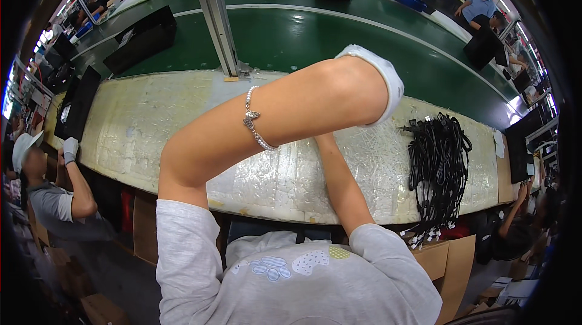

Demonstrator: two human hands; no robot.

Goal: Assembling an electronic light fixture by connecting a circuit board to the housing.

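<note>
My left arm bends across the middle of the view, raised over the worktable (145, 113). A bead bracelet (250, 120) with a metal charm circles its forearm. At its far end, my left hand (379, 76) shows only as part of a white glove; its fingers are hidden. My right forearm reaches up from the right sleeve and passes behind the left one, which hides the right hand. To the right of both arms, a bundle of black cables (439, 161) lies on the table, with pale connectors hanging over the near edge.
Beyond the table runs a green conveyor belt (273, 34), with a metal post (215, 19) at its near side. Black panels (142, 40) rest at left. A co-worker in a cap (27, 149) stands left, another person at far right. Cardboard (454, 270) stands below the cables.
</note>
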